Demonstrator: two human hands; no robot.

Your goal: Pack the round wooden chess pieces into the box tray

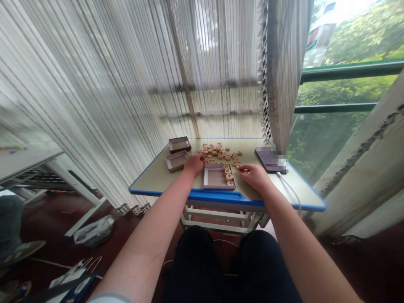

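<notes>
Left hand: The left hand (pixel 195 161) reaches over the near-left edge of a loose heap of round wooden pieces (pixel 214 150), its fingers curled inward; whether they grip a piece cannot be told from this angle.
Right hand: The right hand (pixel 253 173) rests low over the tabletop, just beside the open box, thumb and fingers drawn close together (any piece between the tips is too small to make out).
Wooden pieces: Dozens lie spread across the middle of the table (pixel 150 182), heaped toward the far side and scattered singly toward the right; many bear dark markings.
Open box: A shallow, pale-rimmed box (pixel 215 177) sits between the hands near the blue front edge, four marked pieces (pixel 229 177) lined up along its right wall, the rest of its floor bare.
Side trays: At the table's left, a dark-sided tray (pixel 179 145) stands behind a paler tray (pixel 176 161), the latter just beside the left hand.
Phone: A dark phone (pixel 268 161), partly blurred out, lies beyond the right hand, a white cable (pixel 291 188) trailing from it over the table's edge.
Backdrop: A striped string curtain (pixel 208 63) hangs behind the table; greenery (pixel 362 42) shows through the window at right.
</notes>
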